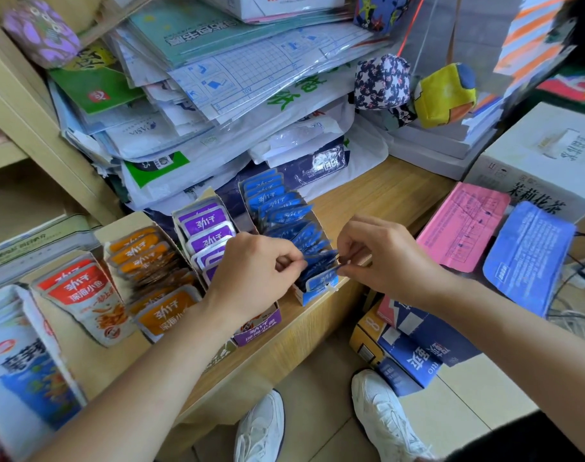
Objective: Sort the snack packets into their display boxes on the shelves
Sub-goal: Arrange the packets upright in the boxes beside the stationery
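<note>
Four open display boxes stand side by side on a wooden shelf: a red box, an orange box, a purple box and a blue box, each filled with matching snack packets. Over the near end of the blue box, my left hand and my right hand each pinch the top edges of the front blue packets, which stand upright in the box. My left wrist hides the near part of the purple box.
A tall, untidy pile of paper pads and plastic bags rises behind the boxes. Fabric sacks hang at the right. A pink pad, a blue pad and a white carton lie to the right. Cartons sit on the floor.
</note>
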The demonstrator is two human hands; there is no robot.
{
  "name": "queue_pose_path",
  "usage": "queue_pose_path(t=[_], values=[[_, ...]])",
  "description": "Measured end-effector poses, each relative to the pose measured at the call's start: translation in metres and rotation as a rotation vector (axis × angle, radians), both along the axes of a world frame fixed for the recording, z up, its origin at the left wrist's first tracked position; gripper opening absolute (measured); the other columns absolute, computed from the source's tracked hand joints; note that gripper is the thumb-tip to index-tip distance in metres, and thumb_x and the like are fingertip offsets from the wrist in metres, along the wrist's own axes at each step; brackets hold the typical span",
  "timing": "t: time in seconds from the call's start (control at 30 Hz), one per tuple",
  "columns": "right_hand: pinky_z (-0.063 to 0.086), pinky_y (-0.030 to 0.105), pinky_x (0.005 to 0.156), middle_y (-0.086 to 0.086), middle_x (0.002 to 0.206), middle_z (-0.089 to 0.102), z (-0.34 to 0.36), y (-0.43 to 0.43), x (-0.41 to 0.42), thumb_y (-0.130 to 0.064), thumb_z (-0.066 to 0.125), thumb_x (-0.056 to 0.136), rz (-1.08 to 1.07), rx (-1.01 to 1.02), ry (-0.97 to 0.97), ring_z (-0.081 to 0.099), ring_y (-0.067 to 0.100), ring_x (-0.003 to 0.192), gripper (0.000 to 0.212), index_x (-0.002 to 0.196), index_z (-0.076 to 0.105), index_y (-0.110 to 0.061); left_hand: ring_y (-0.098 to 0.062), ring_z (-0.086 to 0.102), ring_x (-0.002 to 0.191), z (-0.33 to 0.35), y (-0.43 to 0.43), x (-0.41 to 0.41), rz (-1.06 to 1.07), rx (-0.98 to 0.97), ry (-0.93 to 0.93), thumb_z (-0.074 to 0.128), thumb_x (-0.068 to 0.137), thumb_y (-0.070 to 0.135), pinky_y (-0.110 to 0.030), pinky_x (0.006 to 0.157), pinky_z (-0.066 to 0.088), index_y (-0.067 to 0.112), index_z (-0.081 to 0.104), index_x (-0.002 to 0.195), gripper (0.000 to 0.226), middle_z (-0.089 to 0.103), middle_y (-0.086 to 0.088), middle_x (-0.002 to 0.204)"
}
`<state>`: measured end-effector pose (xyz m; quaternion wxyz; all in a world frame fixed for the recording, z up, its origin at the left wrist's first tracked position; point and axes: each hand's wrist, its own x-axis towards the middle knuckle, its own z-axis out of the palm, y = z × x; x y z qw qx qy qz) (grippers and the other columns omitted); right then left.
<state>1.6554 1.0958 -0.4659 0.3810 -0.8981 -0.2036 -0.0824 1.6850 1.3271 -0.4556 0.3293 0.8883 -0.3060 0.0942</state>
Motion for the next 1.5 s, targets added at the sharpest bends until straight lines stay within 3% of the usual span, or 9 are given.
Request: queue_pose_path(t=[0.23,0.47,0.6,0.73,0.87,1.07,1.23,1.37,1.5], values=[[0.057,0.034,0.086,-0.009,0.115,0.061,-0.005,-0.006,-0.007,-0.033,0.08,0.078,-0.102,0.272,0.284,0.062,0.008,0.106,0.049,0.121,0.058,-0.023,-0.002,0.067,0.068,0.014,0.024,0.01,0.025,0.001,0.068,0.085,0.078,0.023,-0.014,0.065,0.052,0.023,0.081,0.088,0.011,0.072,0.014,0.073],[0.017,0.025,0.114,-0.029,0.159,0.024,-0.013,0.02,-0.002,-0.061,0.046,0.096,-0.082,0.616,0.557,0.022,-0.009,0.144,0.066,0.155,0.023,-0.044,0.002,0.064,0.083,0.01,0.039,0.029,0.118,0.14,0.09,0.087,0.075,0.034,-0.013,0.072,0.044,0.034,0.075,0.108,0.035,0.072,0.019,0.088],[0.021,0.004,0.11,-0.024,0.161,0.022,-0.011,0.04,0.011,-0.049,0.04,0.103,-0.032,0.631,0.556,0.029,-0.022,0.132,0.06,0.158,0.02,-0.035,0.004,0.068,0.074,0.002,0.031,0.033,0.144,0.036,0.059,0.084,0.081,0.018,-0.013,0.071,0.052,0.025,0.081,0.097,0.019,0.07,0.021,0.075],[0.02,0.034,0.125,-0.019,0.159,0.034,-0.016,0.044,0.017,-0.051,0.045,0.098,0.008,0.601,0.55,0.028,-0.003,0.146,0.061,0.155,0.032,-0.032,0.008,0.065,0.075,-0.001,0.031,0.034,0.137,0.032,0.062,0.084,0.081,0.018,-0.003,0.067,0.046,0.024,0.082,0.097,0.017,0.074,0.015,0.076],[0.019,0.03,0.124,-0.021,0.16,0.027,-0.009,0.041,0.017,-0.038,0.046,0.105,-0.009,0.62,0.524,0.025,-0.01,0.143,0.057,0.157,0.024,-0.034,0.0,0.067,0.07,0.007,0.035,0.034,0.133,-0.045,-0.041,0.08,0.082,0.013,-0.01,0.064,0.05,0.022,0.082,0.088,0.01,0.072,0.016,0.072],[-0.002,0.041,0.125,-0.013,0.167,-0.01,-0.011,0.038,0.025,-0.063,0.025,0.1,-0.021,-0.376,-0.097,-0.013,0.011,0.154,0.071,0.16,0.004,-0.032,-0.014,0.062,0.1,0.006,0.037,0.047,0.158,0.042,-0.174,0.075,0.089,0.018,-0.034,0.091,0.05,0.022,0.079,0.11,0.022,0.07,0.008,0.106],[-0.004,0.047,0.125,-0.009,0.166,-0.015,-0.005,0.051,0.029,-0.073,0.011,0.095,0.004,-0.598,-0.052,-0.02,0.015,0.152,0.081,0.16,-0.007,-0.027,-0.009,0.064,0.092,0.004,0.038,0.052,0.147,0.077,-0.108,0.077,0.087,0.02,-0.037,0.083,0.055,0.024,0.08,0.102,0.016,0.072,0.01,0.098],[-0.001,0.041,0.125,-0.013,0.167,-0.009,-0.003,0.049,0.03,-0.072,0.019,0.095,-0.064,-0.361,-0.024,-0.01,0.009,0.154,0.079,0.16,-0.003,-0.032,-0.01,0.065,0.098,0.009,0.047,0.055,0.217,0.018,-0.105,0.074,0.089,0.019,-0.035,0.091,0.053,0.022,0.079,0.103,0.016,0.072,0.009,0.105],[0.024,0.032,0.117,-0.01,0.163,0.026,-0.005,0.045,0.023,-0.053,0.046,0.101,-0.288,0.45,0.503,0.026,0.01,0.149,0.068,0.159,0.02,-0.031,-0.023,0.05,0.125,0.011,0.055,0.066,0.291,0.13,-0.119,0.067,0.094,0.02,-0.036,0.105,0.037,0.022,0.065,0.132,0.038,0.061,-0.001,0.135]])
